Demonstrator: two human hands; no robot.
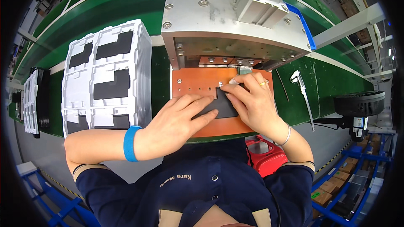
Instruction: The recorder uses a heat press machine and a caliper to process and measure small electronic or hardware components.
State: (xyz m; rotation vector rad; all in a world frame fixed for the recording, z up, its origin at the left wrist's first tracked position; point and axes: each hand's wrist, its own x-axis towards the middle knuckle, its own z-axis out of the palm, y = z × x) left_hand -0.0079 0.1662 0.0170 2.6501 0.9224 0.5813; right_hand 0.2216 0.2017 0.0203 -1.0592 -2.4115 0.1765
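Note:
A black L-shaped sheet [225,107] lies on the orange plate [198,77] of a metal press [206,17]. My left hand [179,115] rests across the sheet's left part, fingers stretched out and pressing it flat. At the sheet's upper edge, the thumb and index finger of my right hand [259,103] pinch together. Whatever is between them is too small to make out. Just beside these fingertips shows a small silvery tab [220,84]. A whitish scrap [233,82] is partly covered by my right fingers.
Left of the press stands a stack of white trays [113,63] holding several black L-shaped sheets. A caliper [304,96] and a thin rod [282,84] lie to the right on the green bench [336,77]. Beyond them is a black fan [357,103]. A red bag [267,159] sits below the bench edge.

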